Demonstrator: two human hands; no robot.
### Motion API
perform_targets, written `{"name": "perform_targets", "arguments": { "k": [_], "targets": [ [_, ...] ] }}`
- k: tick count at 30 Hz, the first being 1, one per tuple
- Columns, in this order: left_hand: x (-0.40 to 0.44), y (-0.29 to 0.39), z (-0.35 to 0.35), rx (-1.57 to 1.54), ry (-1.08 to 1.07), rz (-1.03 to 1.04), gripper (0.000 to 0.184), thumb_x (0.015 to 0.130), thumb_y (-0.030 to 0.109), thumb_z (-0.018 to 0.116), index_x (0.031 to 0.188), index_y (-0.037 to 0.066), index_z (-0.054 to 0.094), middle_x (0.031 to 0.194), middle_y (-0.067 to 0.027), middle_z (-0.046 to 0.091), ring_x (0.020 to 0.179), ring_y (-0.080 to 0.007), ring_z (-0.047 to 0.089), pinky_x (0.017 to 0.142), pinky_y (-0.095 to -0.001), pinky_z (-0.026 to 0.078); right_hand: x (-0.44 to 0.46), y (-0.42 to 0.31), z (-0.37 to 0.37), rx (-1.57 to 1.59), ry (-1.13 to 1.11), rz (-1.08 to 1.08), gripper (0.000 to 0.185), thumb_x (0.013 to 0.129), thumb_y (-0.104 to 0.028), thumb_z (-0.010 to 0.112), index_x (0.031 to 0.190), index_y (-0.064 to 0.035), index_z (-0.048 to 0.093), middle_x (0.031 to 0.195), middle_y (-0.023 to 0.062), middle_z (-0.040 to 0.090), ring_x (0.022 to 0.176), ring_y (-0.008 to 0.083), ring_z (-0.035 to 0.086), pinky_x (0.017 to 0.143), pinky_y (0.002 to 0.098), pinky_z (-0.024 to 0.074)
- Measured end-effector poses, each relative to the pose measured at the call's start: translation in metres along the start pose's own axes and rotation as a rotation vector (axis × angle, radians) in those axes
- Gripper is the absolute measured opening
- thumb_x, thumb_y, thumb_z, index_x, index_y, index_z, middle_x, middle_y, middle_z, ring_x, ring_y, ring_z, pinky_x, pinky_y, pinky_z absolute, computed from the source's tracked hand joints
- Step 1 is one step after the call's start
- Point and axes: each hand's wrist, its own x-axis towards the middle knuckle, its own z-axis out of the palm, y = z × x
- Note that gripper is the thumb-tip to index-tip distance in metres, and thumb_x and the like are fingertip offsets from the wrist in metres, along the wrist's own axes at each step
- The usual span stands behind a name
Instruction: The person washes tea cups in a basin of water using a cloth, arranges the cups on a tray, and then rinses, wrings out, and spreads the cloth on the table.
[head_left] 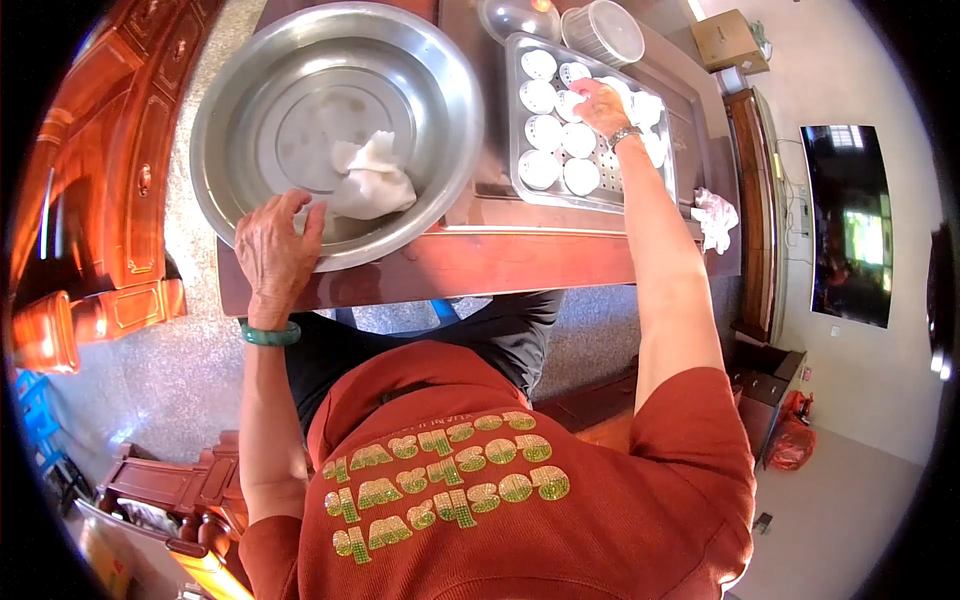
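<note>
A large steel basin point(215, 110) stands at the left of the table, with a lump of soft white dough point(375, 192) in it. My left hand point(278, 245) is at the basin's near rim, fingers curved and apart, holding nothing. Over the metal tray point(516, 120), my right hand point(603, 110) reaches down with bent fingers closed around a white round bun point(570, 104), partly hidden by the fingers. Several similar white buns point(543, 132) lie in rows on the perforated tray bottom. Part of the right side of the tray is hidden by my hand and wrist.
Behind the tray are a clear plastic tub point(605, 35) and a shiny bowl point(515, 18). A crumpled pinkish cloth point(715, 218) lies at the table's right edge. The red-brown table point(540, 258) has its front edge close to my body.
</note>
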Motion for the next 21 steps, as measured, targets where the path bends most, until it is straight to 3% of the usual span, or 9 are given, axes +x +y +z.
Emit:
{"name": "perform_targets", "arguments": {
  "k": [5,7,10,13,21],
  "targets": [
    [0.000,-0.001,0.000,0.008,-0.007,0.000,0.017,0.073,0.023,0.062,0.079,0.008,0.061,0.077,-0.0064,0.062,0.073,-0.0239,0.058,0.070,-0.0345,0.041,-0.003,0.003,-0.003,-0.104,0.052,-0.152,0.031,0.065,-0.012,0.059,0.096,-0.0119,0.062,0.097,0.0128,0.061,0.091,0.0272,0.057,0.079,0.0354,0.0439],
    [0.000,0.000,0.000,-0.001,0.002,-0.003,0.017,0.073,0.024,0.062,0.079,0.008,0.061,0.077,-0.0064,0.062,0.073,-0.0239,0.058,0.070,-0.0345,0.041,-0.005,-0.001,-0.004,0.176,0.035,0.071,0.033,0.067,-0.018,0.062,0.100,-0.0116,0.061,0.099,0.0123,0.060,0.094,0.0267,0.056,0.081,0.0348,0.0435],
    [0.000,0.000,0.001,0.000,0.004,0.003,0.017,0.073,0.024,0.062,0.079,0.008,0.061,0.077,-0.0065,0.062,0.073,-0.0239,0.058,0.070,-0.0346,0.041,-0.014,-0.015,-0.008,-0.085,0.032,0.133,0.039,0.067,-0.026,0.066,0.102,-0.0110,0.060,0.098,0.0118,0.061,0.096,0.0257,0.056,0.083,0.0343,0.0430],
    [0.000,0.000,0.000,0.005,-0.004,-0.001,0.017,0.074,0.025,0.062,0.079,0.008,0.061,0.077,-0.0065,0.062,0.073,-0.0240,0.058,0.070,-0.0346,0.041,-0.006,0.007,0.001,0.044,-0.051,0.143,0.043,0.066,-0.032,0.069,0.103,-0.0108,0.059,0.098,0.0112,0.061,0.096,0.0258,0.055,0.084,0.0343,0.0428],
    [0.000,-0.001,0.001,0.010,-0.016,-0.010,0.018,0.074,0.025,0.061,0.079,0.009,0.061,0.077,-0.0065,0.062,0.073,-0.0244,0.058,0.070,-0.0345,0.041,-0.003,0.020,0.008,0.030,0.016,0.073,0.039,0.064,-0.026,0.069,0.098,-0.0107,0.060,0.095,0.0120,0.062,0.092,0.0265,0.057,0.082,0.0349,0.0437]
  ]
}}
